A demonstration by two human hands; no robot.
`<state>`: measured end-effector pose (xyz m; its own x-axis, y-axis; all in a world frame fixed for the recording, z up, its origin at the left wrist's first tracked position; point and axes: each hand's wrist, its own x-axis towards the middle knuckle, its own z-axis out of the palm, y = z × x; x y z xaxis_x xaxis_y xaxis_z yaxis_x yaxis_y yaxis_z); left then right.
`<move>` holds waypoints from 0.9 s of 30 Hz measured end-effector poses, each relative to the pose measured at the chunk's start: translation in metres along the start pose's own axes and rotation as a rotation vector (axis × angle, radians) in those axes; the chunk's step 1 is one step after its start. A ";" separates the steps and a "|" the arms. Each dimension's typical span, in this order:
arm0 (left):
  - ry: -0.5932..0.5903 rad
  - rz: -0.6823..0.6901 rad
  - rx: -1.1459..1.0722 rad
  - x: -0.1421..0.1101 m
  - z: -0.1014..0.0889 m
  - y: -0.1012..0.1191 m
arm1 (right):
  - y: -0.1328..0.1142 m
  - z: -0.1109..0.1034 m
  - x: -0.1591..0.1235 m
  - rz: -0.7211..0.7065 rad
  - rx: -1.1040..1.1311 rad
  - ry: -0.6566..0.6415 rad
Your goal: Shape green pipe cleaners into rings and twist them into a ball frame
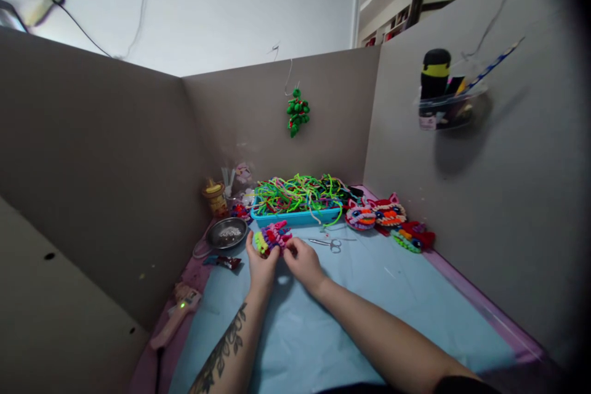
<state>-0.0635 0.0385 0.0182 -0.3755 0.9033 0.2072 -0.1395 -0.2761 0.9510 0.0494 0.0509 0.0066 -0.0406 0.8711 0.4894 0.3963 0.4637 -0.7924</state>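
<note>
Between my two hands is a small fuzzy figure of bent pipe cleaners (pixel 272 236), coloured yellow-green, purple, red and pink. My left hand (pixel 261 263) is closed round its left side, thumb on the near face. At its lower right edge my right hand (pixel 302 261) pinches it with thumb and forefinger. Small scissors (pixel 333 245) lie on the blue sheet (pixel 369 295) just right of the figure. Behind it stands a blue tray (pixel 295 218) heaped with loose pipe cleaners (pixel 300 191).
Finished fuzzy figures (pixel 389 212) sit at the right. On the left are a metal dish (pixel 226 233), a dark packet (pixel 222 261), a pink glue gun (pixel 178 314) with a green light and a lidded cup (pixel 215 198). Grey partitions (pixel 277 117) surround the table; a pen holder (pixel 446 104) hangs right.
</note>
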 end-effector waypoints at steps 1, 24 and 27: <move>0.004 -0.001 -0.004 0.000 0.000 -0.001 | 0.000 0.000 0.000 -0.003 0.013 -0.004; -0.067 -0.096 -0.376 -0.002 -0.003 0.001 | 0.004 -0.007 -0.008 -0.206 -0.043 0.035; -0.076 -0.059 -0.409 -0.002 -0.005 -0.001 | 0.001 -0.009 -0.012 -0.354 -0.116 -0.030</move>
<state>-0.0670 0.0359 0.0154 -0.2897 0.9389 0.1859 -0.5166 -0.3169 0.7954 0.0583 0.0396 0.0036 -0.2197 0.6648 0.7140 0.4538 0.7175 -0.5284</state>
